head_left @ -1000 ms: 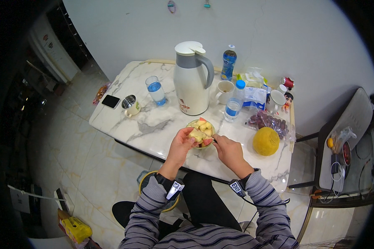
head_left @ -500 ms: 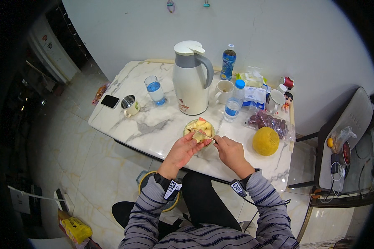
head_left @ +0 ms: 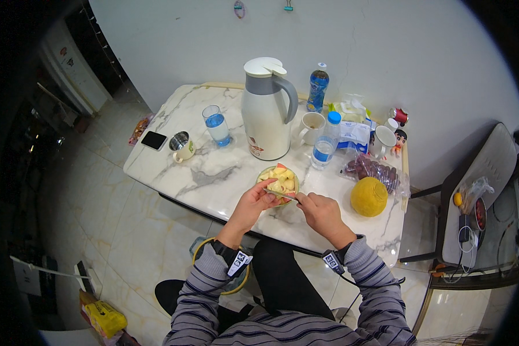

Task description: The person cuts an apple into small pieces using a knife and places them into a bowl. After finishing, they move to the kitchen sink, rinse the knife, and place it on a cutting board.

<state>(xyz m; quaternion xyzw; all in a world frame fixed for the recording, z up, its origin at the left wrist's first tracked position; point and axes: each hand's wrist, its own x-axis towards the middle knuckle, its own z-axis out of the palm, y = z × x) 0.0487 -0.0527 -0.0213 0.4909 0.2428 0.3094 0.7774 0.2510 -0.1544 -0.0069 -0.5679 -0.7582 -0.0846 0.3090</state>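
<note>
I've got the knife (head_left: 281, 194) pinched in my right hand (head_left: 322, 212), its long axis running about 3 to 9 o'clock, tip toward 9, over the bowl of fruit chunks (head_left: 278, 181). My left hand (head_left: 252, 205) is curled against the bowl's near rim. White marble table (head_left: 213, 173), pale tiled floor (head_left: 92, 230) at 8 o'clock.

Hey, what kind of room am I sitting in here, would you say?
Probably a home dining area. A marble-topped table holds a large thermos jug, mugs and a bowl of cut fruit, with a tiled floor and a chair alongside.
</note>
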